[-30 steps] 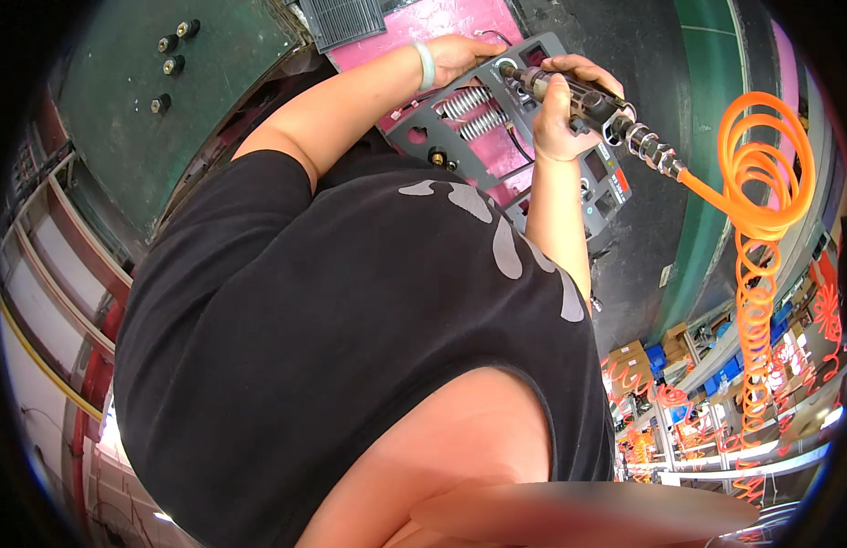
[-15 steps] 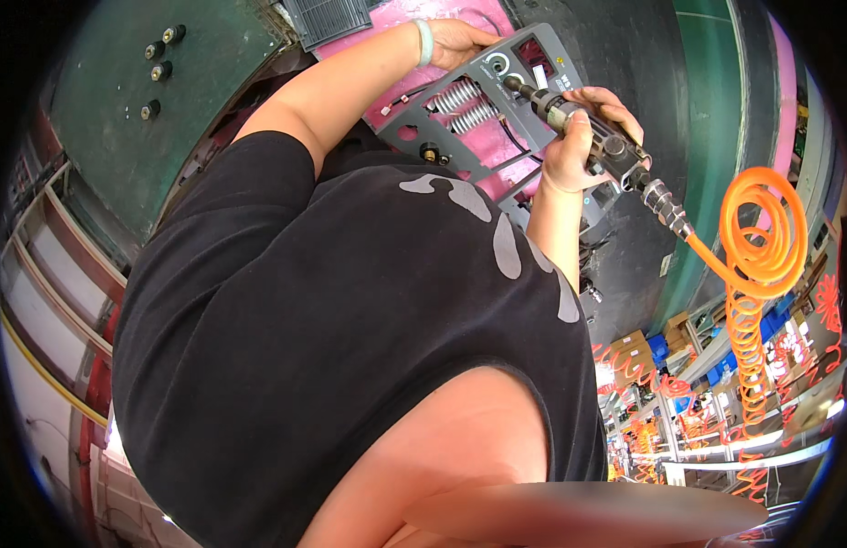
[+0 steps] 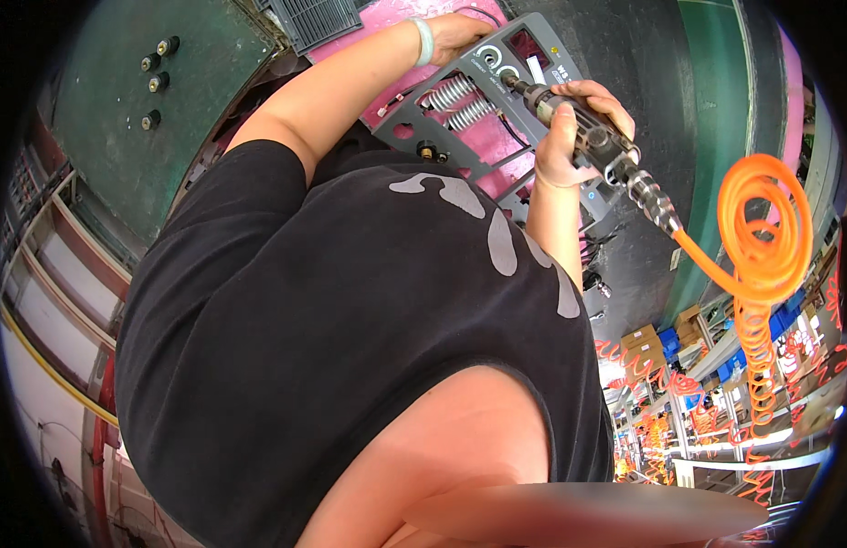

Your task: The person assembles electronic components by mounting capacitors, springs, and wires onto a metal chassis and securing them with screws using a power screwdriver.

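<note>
A dark grey front panel (image 3: 533, 123) with round dial rings, a dark red window and cut-outs stands tilted on a pink work surface. My left hand (image 3: 455, 38), with a pale bangle at its wrist, grips the panel's far left edge; its fingertips disappear behind it. Closed round a black and metal air screwdriver (image 3: 599, 137), my right hand (image 3: 579, 128) holds the tool slanted over the panel. The tool's socket tip is at the lower dial ring (image 3: 508, 75). Silvery coiled springs (image 3: 465, 100) show through a panel opening. An orange air hose (image 3: 702, 254) joins the tool's rear.
The orange hose hangs in loops at the right. Several small black knob-like parts (image 3: 158, 82) lie on the green surface at the left. A dark slatted grille (image 3: 318, 23) rests at the far edge. Dark cables (image 3: 599, 251) lie near my right forearm. Cardboard boxes (image 3: 645, 349) stand farther right.
The panel, both hands and the screwdriver sit slightly farther left in the picture. The tool's tip remains at the same dial, and the hose loops have swayed a little.
</note>
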Available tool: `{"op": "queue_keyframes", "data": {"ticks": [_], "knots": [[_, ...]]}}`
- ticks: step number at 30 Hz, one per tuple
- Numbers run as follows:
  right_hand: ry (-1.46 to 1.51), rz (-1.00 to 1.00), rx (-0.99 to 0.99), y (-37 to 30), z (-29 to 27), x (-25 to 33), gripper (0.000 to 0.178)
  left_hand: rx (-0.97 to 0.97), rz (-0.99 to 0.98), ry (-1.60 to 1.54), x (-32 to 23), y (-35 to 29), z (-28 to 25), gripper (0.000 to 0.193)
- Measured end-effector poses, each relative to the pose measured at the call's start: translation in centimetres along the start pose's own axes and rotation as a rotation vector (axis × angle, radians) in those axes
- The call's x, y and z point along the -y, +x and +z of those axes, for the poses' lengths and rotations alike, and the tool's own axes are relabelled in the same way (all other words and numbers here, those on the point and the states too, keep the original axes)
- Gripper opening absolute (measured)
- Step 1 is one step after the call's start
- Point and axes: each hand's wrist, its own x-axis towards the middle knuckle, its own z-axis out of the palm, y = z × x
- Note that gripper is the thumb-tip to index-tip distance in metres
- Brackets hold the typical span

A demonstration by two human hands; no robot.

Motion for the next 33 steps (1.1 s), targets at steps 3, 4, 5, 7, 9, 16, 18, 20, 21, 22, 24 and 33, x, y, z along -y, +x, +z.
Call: {"op": "queue_keyframes", "data": {"ticks": [3,4,5,7,9,16,18,20,21,22,24,33], "knots": [[0.041,-0.029,-0.064,-0.4,0.5,-1.2,0.031,-0.049,0.059,0.1,-0.2,0.1,0.7,0.024],[0.046,-0.027,-0.063,-0.4,0.5,-1.2,0.031,-0.055,0.059,0.099,-0.1,0.1,0.7,0.024],[0.045,-0.028,-0.031,-0.2,0.5,-1.2,0.03,-0.041,0.059,0.075,0.0,0.2,0.6,0.024],[0.019,-0.057,0.001,0.0,0.4,-1.6,0.029,-0.028,0.057,0.054,0.0,0.3,0.7,0.024],[0.018,-0.045,0.016,0.1,0.3,-1.7,0.029,-0.087,0.031,0.128,0.0,0.2,1.1,0.024],[0.056,-0.023,0.031,0.1,0.6,-1.9,0.031,0.049,-0.009,0.016,-0.5,0.5,-0.1,0.023],[0.072,0.001,-0.015,0.2,0.5,-1.9,0.032,0.111,-0.108,0.031,-0.9,0.8,-0.4,0.022],[0.075,0.028,0.016,0.7,0.2,-1.0,0.032,0.133,-0.126,0.026,-1.2,0.6,0.1,0.022],[0.067,0.036,0.019,0.8,0.0,-0.8,0.033,0.151,-0.143,0.021,-1.3,0.5,0.3,0.023],[0.065,0.044,0.023,0.9,-0.1,-0.8,0.033,0.151,-0.14,0.02,-1.4,0.5,0.2,0.023],[0.065,0.044,0.036,0.9,-0.3,-0.8,0.034,0.165,-0.157,0.011,-1.4,0.6,0.2,0.022],[0.083,0.061,-0.036,0.9,0.1,-0.2,0.034,0.149,-0.184,-0.079,-1.3,1.0,0.5,0.015]]}}
